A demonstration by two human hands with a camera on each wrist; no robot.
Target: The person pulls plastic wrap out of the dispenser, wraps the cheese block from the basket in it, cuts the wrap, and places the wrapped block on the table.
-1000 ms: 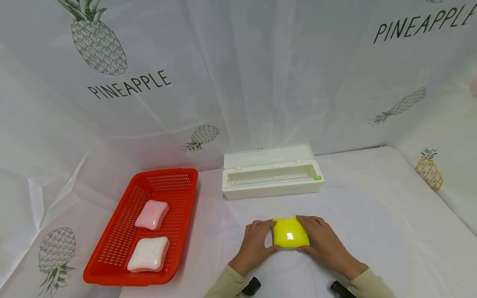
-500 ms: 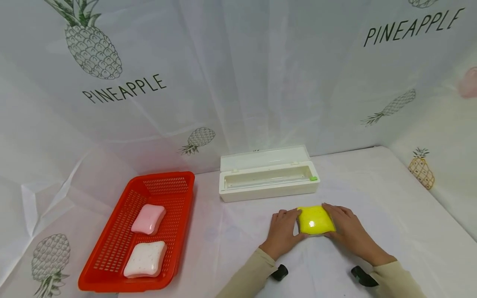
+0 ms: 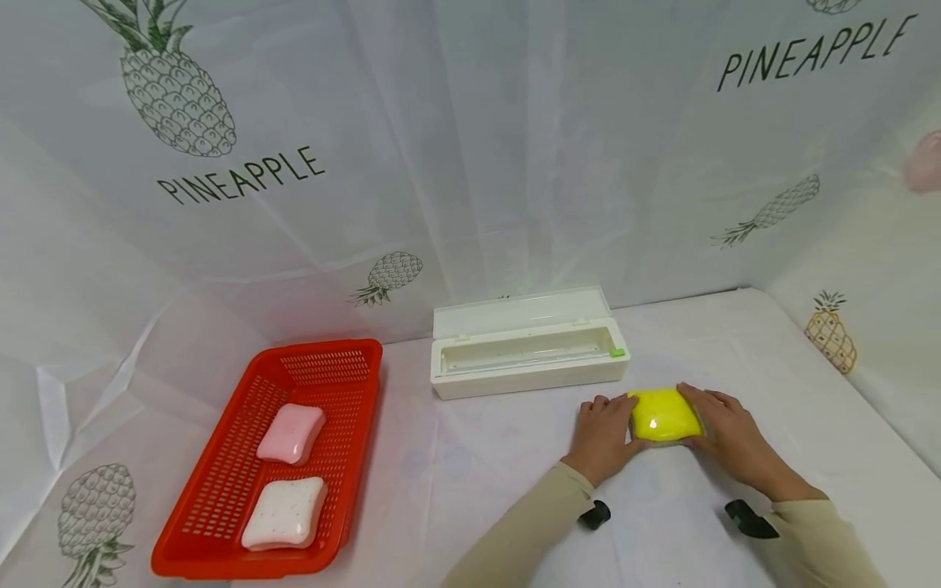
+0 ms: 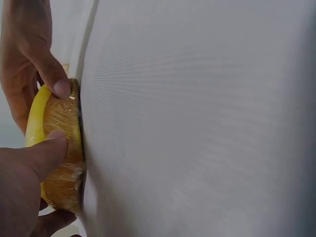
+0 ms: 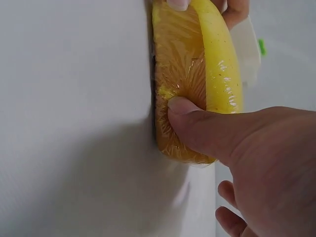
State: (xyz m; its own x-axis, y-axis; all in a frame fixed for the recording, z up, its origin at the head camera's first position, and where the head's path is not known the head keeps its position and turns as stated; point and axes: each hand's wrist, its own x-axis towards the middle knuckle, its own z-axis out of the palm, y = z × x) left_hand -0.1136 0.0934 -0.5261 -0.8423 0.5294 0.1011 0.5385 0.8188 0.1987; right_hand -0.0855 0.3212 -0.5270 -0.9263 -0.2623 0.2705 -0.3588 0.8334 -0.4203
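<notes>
A yellow film-wrapped block (image 3: 665,415), pillow-shaped with rounded corners, is at the right front of the white-covered table. My left hand (image 3: 604,439) grips its left end and my right hand (image 3: 738,441) its right end. Up close in the left wrist view, the brown side of the block (image 4: 61,116) shows under crinkled clear film, the left thumb (image 4: 52,148) pressing on it. From the right wrist view, the right thumb (image 5: 190,121) pushes into gathered film on the brown side. The block's underside is right at the tabletop.
A white plastic wrap dispenser (image 3: 529,380) stands at the back, lid raised, with a green slider (image 3: 617,353) at its right end. Left of it is a red perforated basket (image 3: 363,457) holding a pink block (image 3: 292,433) and a speckled white one (image 3: 284,513). A pineapple-print sheet (image 3: 485,163) hangs behind.
Both hands have moved right and slightly away across the table, carrying the yellow film-wrapped block between them. The view has shifted a little; basket and dispenser stay put.
</notes>
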